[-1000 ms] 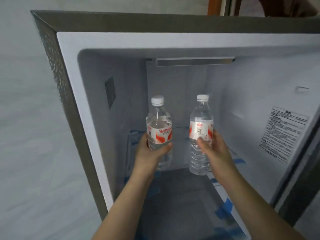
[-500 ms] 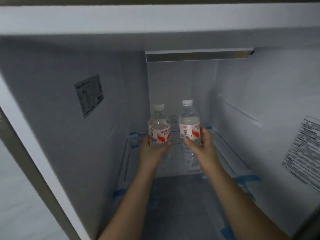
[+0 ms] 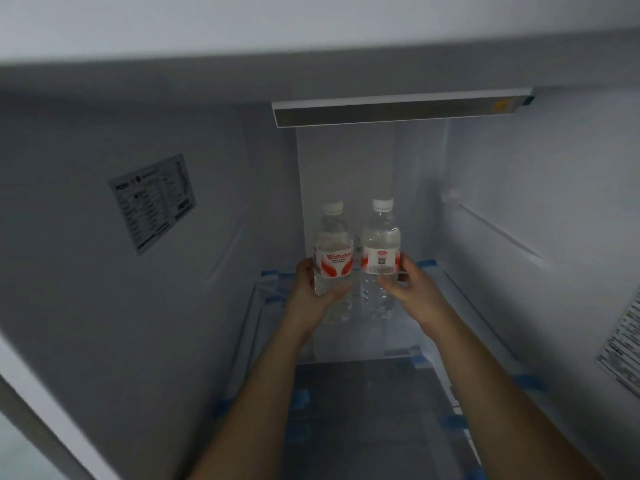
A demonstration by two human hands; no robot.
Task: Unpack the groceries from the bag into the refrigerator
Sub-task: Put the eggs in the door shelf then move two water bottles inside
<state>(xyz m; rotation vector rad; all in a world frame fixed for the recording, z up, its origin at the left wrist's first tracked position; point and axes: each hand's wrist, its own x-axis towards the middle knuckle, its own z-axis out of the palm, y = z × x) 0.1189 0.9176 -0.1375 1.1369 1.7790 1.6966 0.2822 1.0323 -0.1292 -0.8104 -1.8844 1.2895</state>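
Observation:
Two clear water bottles with white caps and red-and-white labels stand upright side by side deep inside the refrigerator. My left hand (image 3: 313,289) grips the left bottle (image 3: 331,244) around its middle. My right hand (image 3: 408,285) grips the right bottle (image 3: 381,237) just below its label. Both bottles are near the back wall (image 3: 346,161), above the glass shelf (image 3: 349,403). I cannot tell whether their bases touch the shelf. The grocery bag is out of view.
The refrigerator's left wall (image 3: 86,306) carries a printed sticker (image 3: 152,202); another label (image 3: 623,344) is on the right wall. A light bar (image 3: 398,110) runs across the ceiling at the back. Blue tape strips (image 3: 526,381) mark the shelf edges.
Both hands have carried the bottles deeper into the refrigerator, toward the back wall. The camera has moved inside the compartment, so the outer frame is gone from view.

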